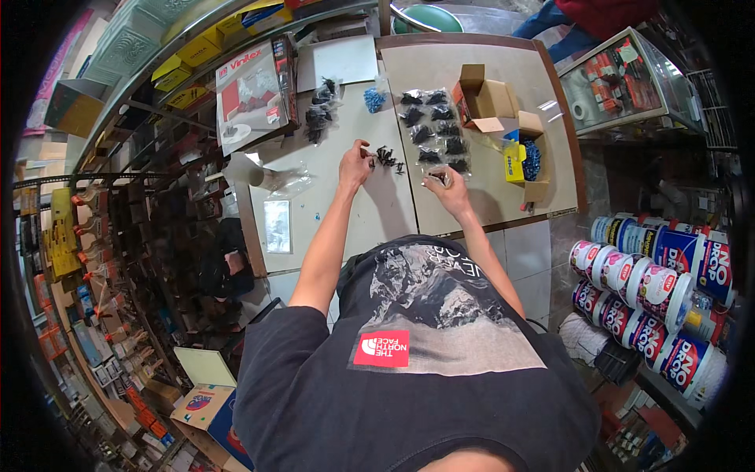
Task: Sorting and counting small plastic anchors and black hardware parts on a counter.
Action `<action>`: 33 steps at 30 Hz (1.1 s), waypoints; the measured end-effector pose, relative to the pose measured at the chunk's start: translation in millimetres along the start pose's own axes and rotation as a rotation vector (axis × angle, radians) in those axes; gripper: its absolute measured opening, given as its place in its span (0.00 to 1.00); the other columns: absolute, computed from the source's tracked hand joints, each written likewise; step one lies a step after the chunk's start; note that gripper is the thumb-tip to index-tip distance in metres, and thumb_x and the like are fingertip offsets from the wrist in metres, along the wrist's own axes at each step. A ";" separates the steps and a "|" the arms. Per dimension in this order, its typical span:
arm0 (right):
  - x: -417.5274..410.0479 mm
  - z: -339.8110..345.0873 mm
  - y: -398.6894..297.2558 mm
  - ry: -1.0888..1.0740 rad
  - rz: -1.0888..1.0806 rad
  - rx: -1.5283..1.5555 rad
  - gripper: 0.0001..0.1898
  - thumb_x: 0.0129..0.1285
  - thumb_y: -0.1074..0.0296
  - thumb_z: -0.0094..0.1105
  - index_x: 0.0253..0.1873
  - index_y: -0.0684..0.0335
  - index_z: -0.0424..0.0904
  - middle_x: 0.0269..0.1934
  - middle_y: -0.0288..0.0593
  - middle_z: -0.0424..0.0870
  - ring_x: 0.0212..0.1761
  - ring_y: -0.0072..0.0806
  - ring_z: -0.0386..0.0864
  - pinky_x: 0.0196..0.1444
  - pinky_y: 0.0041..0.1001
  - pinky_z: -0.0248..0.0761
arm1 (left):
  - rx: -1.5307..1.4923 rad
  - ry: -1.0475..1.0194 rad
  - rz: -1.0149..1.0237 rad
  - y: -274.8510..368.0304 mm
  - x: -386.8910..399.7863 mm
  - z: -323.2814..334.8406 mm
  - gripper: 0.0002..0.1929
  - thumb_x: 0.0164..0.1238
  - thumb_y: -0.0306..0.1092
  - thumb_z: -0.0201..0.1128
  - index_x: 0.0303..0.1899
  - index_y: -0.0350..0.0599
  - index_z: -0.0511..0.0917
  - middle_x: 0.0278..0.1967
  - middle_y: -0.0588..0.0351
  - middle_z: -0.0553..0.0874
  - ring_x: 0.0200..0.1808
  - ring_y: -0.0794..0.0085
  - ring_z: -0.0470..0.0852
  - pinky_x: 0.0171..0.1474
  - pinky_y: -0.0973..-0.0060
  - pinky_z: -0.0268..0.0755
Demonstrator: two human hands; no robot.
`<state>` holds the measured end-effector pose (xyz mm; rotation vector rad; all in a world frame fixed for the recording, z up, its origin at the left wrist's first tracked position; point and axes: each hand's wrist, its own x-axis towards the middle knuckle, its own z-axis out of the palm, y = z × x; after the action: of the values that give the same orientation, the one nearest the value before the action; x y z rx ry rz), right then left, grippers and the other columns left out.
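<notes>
My left hand is at the left edge of a small loose pile of black screws on the table, fingertips close together; whether they pinch a screw is too small to tell. My right hand holds a small clear plastic bag with its mouth upward, just below two columns of filled bags of black screws. More such bags lie at the back left. Near them rests a clear bag of small blue pieces.
An open cardboard box and a yellow-blue box of blue pieces stand at the right. Clear plastic bags and a flat silvery packet lie left. A large printed box stands back left; a person is beyond the table.
</notes>
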<state>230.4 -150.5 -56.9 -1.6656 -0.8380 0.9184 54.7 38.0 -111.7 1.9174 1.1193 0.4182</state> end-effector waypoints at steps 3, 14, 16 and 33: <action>5.7 9.1 -4.3 -0.018 -0.032 -0.037 0.13 0.57 0.67 0.69 0.45 0.65 0.80 0.38 0.38 0.83 0.40 0.20 0.77 0.45 0.23 0.71 | -0.066 0.126 0.112 25.6 -10.5 -18.8 0.14 0.56 0.24 0.65 0.44 0.44 0.74 0.33 0.54 0.87 0.36 0.63 0.86 0.42 0.68 0.75; 15.9 26.6 -11.4 -0.137 0.016 0.011 0.11 0.57 0.69 0.67 0.44 0.64 0.80 0.35 0.35 0.82 0.38 0.20 0.77 0.43 0.22 0.71 | -0.292 -0.071 0.396 140.9 -40.9 -44.4 0.18 0.58 0.33 0.70 0.48 0.39 0.76 0.38 0.50 0.87 0.42 0.67 0.85 0.49 0.71 0.75; 11.3 22.6 -23.3 -0.122 0.008 0.005 0.11 0.57 0.69 0.68 0.43 0.64 0.80 0.36 0.35 0.82 0.38 0.20 0.77 0.43 0.22 0.71 | -0.254 -0.032 0.286 117.8 -28.3 -36.2 0.18 0.58 0.33 0.70 0.48 0.39 0.75 0.38 0.50 0.87 0.41 0.67 0.86 0.49 0.70 0.76; -15.9 -13.9 16.9 0.079 0.047 -0.035 0.14 0.56 0.67 0.69 0.45 0.65 0.80 0.41 0.39 0.84 0.44 0.22 0.79 0.48 0.23 0.71 | 0.078 0.096 -0.053 9.9 39.3 15.1 0.14 0.58 0.26 0.63 0.46 0.44 0.74 0.32 0.52 0.87 0.36 0.60 0.86 0.41 0.65 0.76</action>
<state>236.7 -174.5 -67.8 -1.7470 -0.7690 0.8683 91.0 60.7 -117.3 1.9476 1.2629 0.4471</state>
